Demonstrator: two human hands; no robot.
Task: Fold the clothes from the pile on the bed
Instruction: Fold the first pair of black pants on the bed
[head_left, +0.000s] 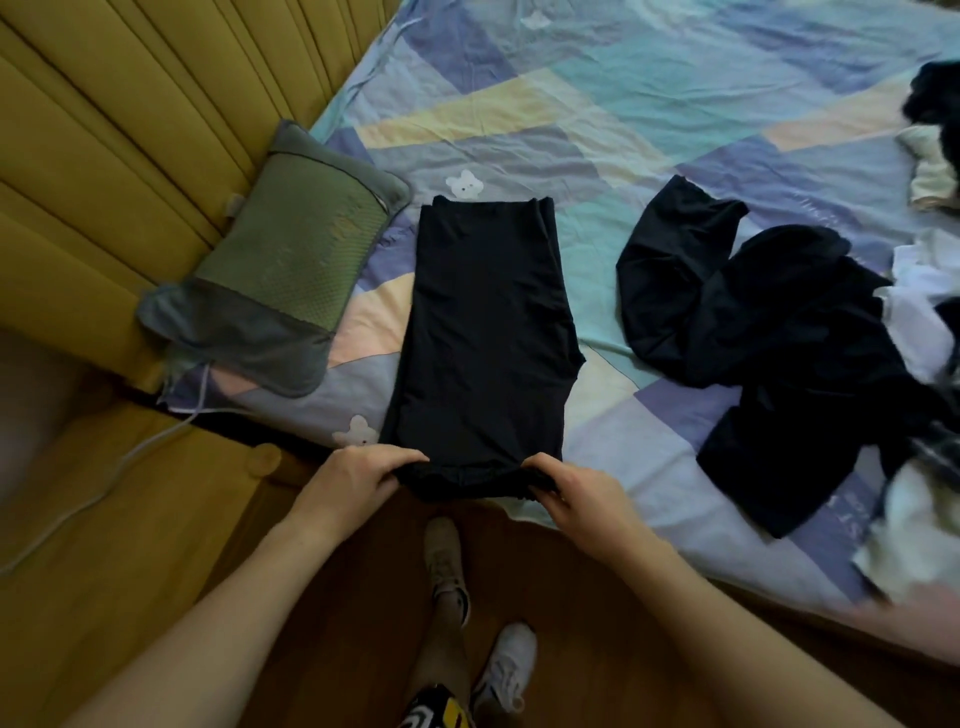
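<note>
Gripping near hem w/ both hands (358, 475) (571, 486), black garment (483, 332) runs lengthwise away.

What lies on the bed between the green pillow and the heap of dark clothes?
In the head view, a long, flat black garment lies between the pillow and the heap, with patchwork sheet either side. Both hands grip its near edge.

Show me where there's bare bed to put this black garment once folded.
Bare sheet lies beyond the garment, and between it and the black clothes. The left is tight against the pillow; the right edge is crowded by the pile.
</note>
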